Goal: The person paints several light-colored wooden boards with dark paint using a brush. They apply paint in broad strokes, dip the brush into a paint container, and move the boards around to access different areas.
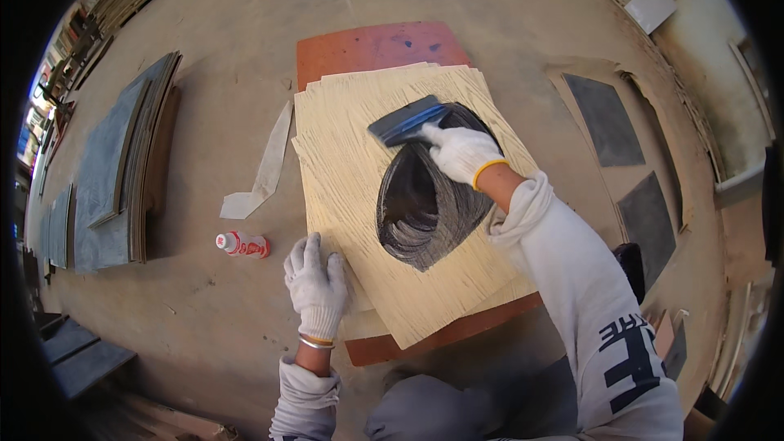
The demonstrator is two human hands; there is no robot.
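Note:
My right hand [464,152], in a white knit glove, grips a wide blue-black scraper [408,121]. Its blade rests on the pale yellow, streaky-textured top sheet [351,196] of a stack. Under and beside the scraper, a black smear [457,204] of wet-looking coating spreads in curved strokes across the sheet's middle. My left hand [317,282], also gloved, lies at the sheet's left edge with fingers stretched out and thumb apart. It touches the edge and holds nothing I can see. A reddish-brown board [380,49] shows beneath the stack at the far and near ends.
A white bottle with a red label [242,245] lies on the floor left of the stack, near a bent pale strip [269,163]. Dark grey panels [114,163] stand stacked at the left. More dark panels [604,118] lie at the right, near the wall.

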